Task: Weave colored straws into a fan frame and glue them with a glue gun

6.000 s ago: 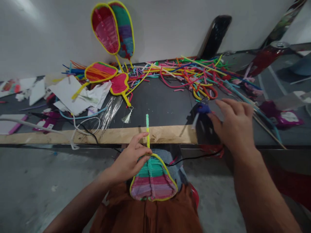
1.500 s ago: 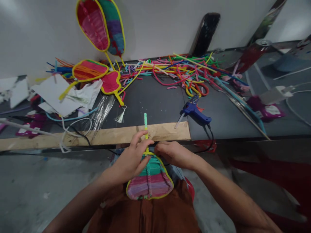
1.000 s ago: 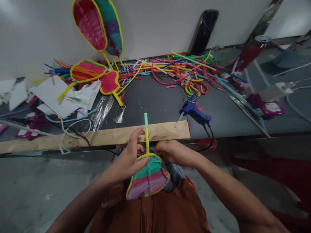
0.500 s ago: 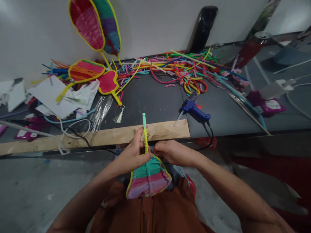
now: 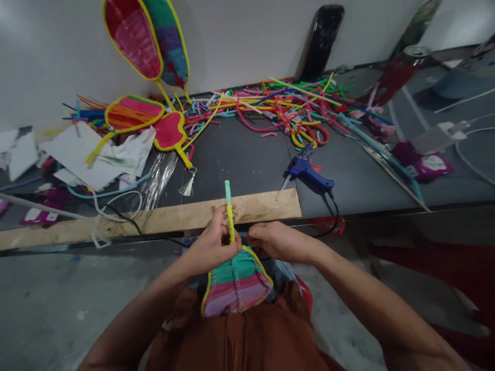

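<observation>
A hand fan made of pipe cleaners (image 5: 237, 281) lies against my lap, its striped green, pink and purple face edged in yellow. Its handle (image 5: 231, 221) points away from me, yellow-wrapped low down and bare mint green at the tip. My left hand (image 5: 216, 242) is closed around the base of the handle, thumb lying across where it meets the face. Just right of the handle, my right hand (image 5: 273, 241) has its fingers pinched together by the fan's upper edge. What those fingertips hold, if anything, is hidden.
On the dark table lie a blue glue gun (image 5: 309, 172), a heap of colourful pipe cleaners (image 5: 270, 105), and finished fans (image 5: 135, 113) at left. A wooden strip (image 5: 266, 203) runs along the front edge. A phone (image 5: 320, 41) leans on the wall; a can (image 5: 402, 72) stands right.
The view has shifted slightly, so the table things sit a little further left. My right hand has moved very slightly away from the handle; my left hand keeps its hold.
</observation>
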The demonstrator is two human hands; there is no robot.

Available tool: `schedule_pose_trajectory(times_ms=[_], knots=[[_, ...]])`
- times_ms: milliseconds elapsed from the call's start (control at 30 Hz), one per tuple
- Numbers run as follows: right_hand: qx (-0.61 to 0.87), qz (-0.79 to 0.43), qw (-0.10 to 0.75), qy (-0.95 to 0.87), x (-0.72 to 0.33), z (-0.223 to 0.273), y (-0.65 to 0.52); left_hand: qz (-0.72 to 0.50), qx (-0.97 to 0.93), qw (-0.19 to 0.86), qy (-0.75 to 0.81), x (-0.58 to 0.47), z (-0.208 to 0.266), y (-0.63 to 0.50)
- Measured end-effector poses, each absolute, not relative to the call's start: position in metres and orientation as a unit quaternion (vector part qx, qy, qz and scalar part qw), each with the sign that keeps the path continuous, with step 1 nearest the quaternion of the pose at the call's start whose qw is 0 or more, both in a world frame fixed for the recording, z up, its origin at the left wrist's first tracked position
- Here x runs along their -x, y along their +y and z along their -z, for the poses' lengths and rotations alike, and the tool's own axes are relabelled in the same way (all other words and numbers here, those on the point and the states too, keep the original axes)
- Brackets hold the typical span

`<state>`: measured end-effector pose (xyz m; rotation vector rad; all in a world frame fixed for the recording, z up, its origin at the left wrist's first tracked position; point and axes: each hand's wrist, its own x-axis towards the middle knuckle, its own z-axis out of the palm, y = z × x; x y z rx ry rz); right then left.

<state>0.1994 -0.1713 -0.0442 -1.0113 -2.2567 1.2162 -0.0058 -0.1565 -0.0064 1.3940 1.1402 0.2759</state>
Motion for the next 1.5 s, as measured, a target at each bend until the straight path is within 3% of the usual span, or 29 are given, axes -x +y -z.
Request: schedule_pose_trajectory(times_ms=[233, 533, 733, 933, 1300, 1500], knots=[[0.387, -0.387, 0.186, -0.816, -0.202, 0.036, -0.176, -0.115, -0.610, 0.615, 0.486, 0.007, 0.008, -0.155], [0.417, -0.309, 0.090, -0.850, -0.201, 0.036, -0.174, -0.115, -0.609, 0.620, 0.482, 0.007, 0.006, -0.155], [0.412, -0.310, 0.130, -0.847, -0.200, 0.033, -0.177, -0.112, -0.600, 0.633, 0.475, 0.006, 0.005, -0.154], [0.444, -0.268, 0.077, -0.851, -0.198, 0.035, -0.177, -0.107, -0.604, 0.629, 0.477, 0.010, 0.001, -0.155], [0.444, -0.434, 0.211, -0.755, -0.211, 0.036, -0.187, -0.107, -0.619, 0.657, 0.417, 0.024, 0.008, -0.151], [0.398, -0.401, 0.264, -0.781, -0.198, 0.031, -0.182, -0.098, -0.631, 0.619, 0.458, 0.018, 0.005, -0.151]])
